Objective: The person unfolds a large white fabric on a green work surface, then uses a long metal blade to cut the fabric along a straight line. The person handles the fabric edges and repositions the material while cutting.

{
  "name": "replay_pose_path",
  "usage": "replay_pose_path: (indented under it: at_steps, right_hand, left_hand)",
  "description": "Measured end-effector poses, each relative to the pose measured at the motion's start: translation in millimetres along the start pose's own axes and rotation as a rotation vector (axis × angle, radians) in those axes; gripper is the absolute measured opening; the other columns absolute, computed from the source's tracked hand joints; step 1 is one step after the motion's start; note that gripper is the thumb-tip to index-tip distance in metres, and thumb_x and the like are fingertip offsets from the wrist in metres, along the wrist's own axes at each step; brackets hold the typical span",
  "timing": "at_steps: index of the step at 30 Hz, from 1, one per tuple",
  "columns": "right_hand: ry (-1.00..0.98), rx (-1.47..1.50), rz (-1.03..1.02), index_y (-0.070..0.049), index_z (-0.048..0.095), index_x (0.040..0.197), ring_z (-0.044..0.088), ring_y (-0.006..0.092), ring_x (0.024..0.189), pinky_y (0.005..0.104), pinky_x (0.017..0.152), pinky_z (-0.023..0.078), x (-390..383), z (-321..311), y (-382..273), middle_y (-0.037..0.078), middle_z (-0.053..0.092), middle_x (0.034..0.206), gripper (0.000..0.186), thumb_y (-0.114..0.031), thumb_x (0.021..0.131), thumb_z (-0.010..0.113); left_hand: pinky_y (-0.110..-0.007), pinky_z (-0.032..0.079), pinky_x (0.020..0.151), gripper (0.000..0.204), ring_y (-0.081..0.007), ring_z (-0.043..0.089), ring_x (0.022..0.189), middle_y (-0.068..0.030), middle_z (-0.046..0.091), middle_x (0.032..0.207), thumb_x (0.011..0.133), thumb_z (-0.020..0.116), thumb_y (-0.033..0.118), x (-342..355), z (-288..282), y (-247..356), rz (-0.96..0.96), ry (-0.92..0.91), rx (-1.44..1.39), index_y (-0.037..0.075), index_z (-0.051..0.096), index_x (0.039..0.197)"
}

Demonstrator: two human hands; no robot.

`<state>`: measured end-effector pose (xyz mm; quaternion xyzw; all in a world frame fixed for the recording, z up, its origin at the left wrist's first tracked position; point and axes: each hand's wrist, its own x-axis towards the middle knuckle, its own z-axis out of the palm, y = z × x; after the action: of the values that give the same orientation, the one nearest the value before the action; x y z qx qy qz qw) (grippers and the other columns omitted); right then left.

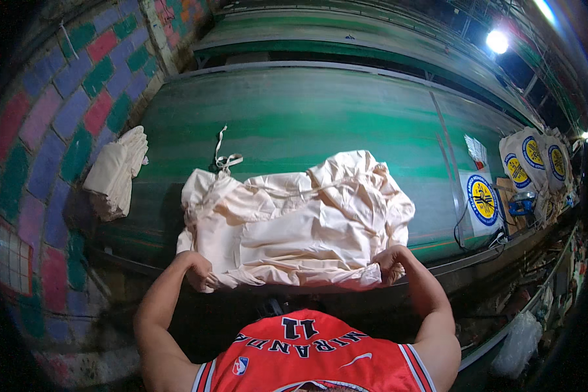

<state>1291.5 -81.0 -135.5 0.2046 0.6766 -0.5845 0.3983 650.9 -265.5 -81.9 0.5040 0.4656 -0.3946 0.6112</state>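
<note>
A large cream cloth bundle (294, 235), wrinkled and gathered, lies at the near edge of the long green table. Around its upper part runs a cloth strip (294, 193), and a looped tie end (225, 159) sticks out at its far left corner. With fingers closed, my left hand (200, 271) grips the bundle's near left corner. At the near right corner my right hand (391, 264) is also closed on the cloth. The bundle's near edge hangs slightly over the table edge between my hands. Its underside is hidden.
A folded cream cloth stack (114, 173) sits at the table's left end, by a painted brick wall (52, 130). To the right are a white sheet with a round emblem (482, 201), printed cloth bags (529, 160), and a blue tool (521, 204) with a dark cord.
</note>
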Motion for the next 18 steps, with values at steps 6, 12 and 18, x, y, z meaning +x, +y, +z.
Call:
replay_pose_path:
  at_steps: [6,12,18]
  right_hand:
    - [1.245,-0.255,0.588,-0.001,0.069,0.091,0.068,0.0252,0.079,0.0405,0.069,0.053,-144,-167,-113,0.015,0.072,0.091,0.035,-0.03,0.072,0.074]
    - [2.937,-0.81,-0.414,-0.001,0.057,0.126,0.06,0.0379,0.103,0.0459,0.094,0.046,-281,-212,-288,0.016,0.063,0.117,0.05,-0.018,0.08,0.069]
    - [2.711,-0.738,0.143,-0.02,0.061,0.123,0.061,0.033,0.101,0.0438,0.084,0.052,-281,-243,-261,0.014,0.064,0.11,0.036,-0.016,0.086,0.063]
  left_hand:
    - [-0.042,0.05,0.073,0.02,-0.0307,0.063,0.083,-0.016,0.067,0.09,0.085,0.06,0.016,-158,-154,7,0.059,1.747,-0.071,0.003,0.066,0.098]
    - [-0.046,0.045,0.083,0.033,-0.0395,0.057,0.097,-0.0199,0.057,0.104,0.079,0.069,0.007,-367,-197,76,0.297,3.294,0.02,-0.002,0.057,0.108]
    - [-0.05,0.043,0.088,0.037,-0.0415,0.053,0.107,-0.0211,0.053,0.115,0.078,0.065,0.004,-345,-225,65,-0.17,2.559,0.145,0.003,0.056,0.114]
